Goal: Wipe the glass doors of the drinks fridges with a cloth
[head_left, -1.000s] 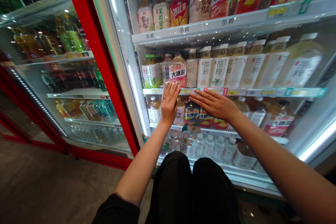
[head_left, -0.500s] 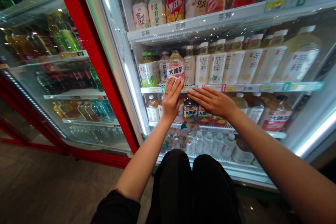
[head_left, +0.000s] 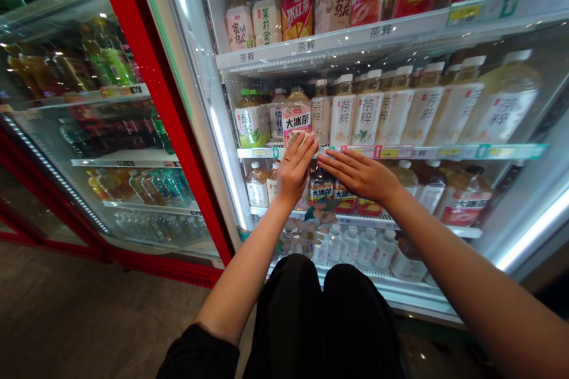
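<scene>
My left hand [head_left: 297, 167], with a ring on one finger, reaches up with its fingers stretched flat against the cooler's glass door. A small pale patch shows at its fingertips; I cannot tell if it is a cloth or part of the label behind. Just above stands a tea bottle [head_left: 297, 115] with a pink and white label. Beside it, my right hand [head_left: 358, 170] lies flat with fingers straight, over the price strip [head_left: 427, 153] of the middle shelf. It holds nothing that I can see. The fingertips of the two hands are close together but apart.
White-capped tea bottles [head_left: 368, 109] line the middle shelf behind the glass. Larger bottles [head_left: 297, 9] fill the shelf above, small clear bottles [head_left: 351, 246] the bottom one. A red door frame [head_left: 164, 106] and another drinks cooler are at left. My bent knees [head_left: 291, 308] are close to the door.
My left hand has shifted slightly right and down across the glass, nearer the right hand. The right hand stays flat in nearly the same place.
</scene>
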Motion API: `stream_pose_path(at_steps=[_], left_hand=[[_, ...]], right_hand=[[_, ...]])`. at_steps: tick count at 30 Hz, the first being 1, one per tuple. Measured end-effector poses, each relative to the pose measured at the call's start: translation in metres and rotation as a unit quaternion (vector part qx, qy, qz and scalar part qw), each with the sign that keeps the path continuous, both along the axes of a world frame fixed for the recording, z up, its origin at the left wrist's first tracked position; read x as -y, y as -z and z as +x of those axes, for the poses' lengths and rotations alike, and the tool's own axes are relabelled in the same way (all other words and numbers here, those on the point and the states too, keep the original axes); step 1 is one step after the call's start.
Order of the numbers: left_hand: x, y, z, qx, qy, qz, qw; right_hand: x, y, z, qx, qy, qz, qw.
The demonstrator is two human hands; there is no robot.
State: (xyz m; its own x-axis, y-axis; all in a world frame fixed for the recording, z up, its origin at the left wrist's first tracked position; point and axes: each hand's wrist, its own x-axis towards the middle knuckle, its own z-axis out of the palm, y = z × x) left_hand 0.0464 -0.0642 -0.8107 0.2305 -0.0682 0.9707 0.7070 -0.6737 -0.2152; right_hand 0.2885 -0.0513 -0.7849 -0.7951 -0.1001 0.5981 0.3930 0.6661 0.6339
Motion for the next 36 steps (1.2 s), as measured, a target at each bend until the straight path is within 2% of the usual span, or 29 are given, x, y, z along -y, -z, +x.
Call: stream_pose_path(at_steps=[2,5,8,12,15,18,21,25,28,32,36], left_hand=[[-0.001,-0.001,-0.002,0.020,0.012,0.000,1.000],[0.000,0.005,-0.001,0.048,0.017,-0.008,0.999],[0.002,0.009,0.002,0.035,0.004,-0.014,0.999],[-0.001,-0.003,0.003,-0.002,-0.002,0.006,1.000],[-0.003,-0.011,0.000,0.008,-0.006,0.007,1.000],[-0.003,-0.006,-0.001,0.025,-0.018,-0.006,1.000],[-0.003,-0.001,0.000,-0.001,-0.029,-0.010,1.000],[-0.007,-0.013,-0.001,-0.046,-0.022,0.009,0.999],[-0.007,-0.023,-0.003,-0.053,-0.015,0.010,0.998],[0.000,-0.019,-0.002,-0.045,0.000,-0.008,0.999],[0.003,-0.017,0.000,-0.091,-0.003,-0.029,0.995]], right_hand=[[-0.001,0.000,0.000,0.001,-0.003,-0.002,1.000],[-0.002,0.001,0.001,0.003,-0.003,-0.003,1.000],[-0.003,0.003,0.002,0.003,0.000,-0.017,1.000],[-0.004,0.003,0.003,0.003,0.007,-0.036,0.999],[-0.003,0.003,0.003,0.003,0.006,-0.049,0.999],[-0.002,0.004,0.002,0.001,0.004,-0.051,0.999],[-0.003,0.004,0.002,-0.001,0.004,-0.044,0.999],[-0.004,0.004,0.002,0.009,0.024,-0.011,1.000],[-0.003,0.003,0.002,0.011,0.026,-0.014,1.000],[0.003,0.013,0.003,-0.026,0.031,-0.027,0.999],[0.009,0.030,0.010,-0.075,0.054,-0.012,0.996]])
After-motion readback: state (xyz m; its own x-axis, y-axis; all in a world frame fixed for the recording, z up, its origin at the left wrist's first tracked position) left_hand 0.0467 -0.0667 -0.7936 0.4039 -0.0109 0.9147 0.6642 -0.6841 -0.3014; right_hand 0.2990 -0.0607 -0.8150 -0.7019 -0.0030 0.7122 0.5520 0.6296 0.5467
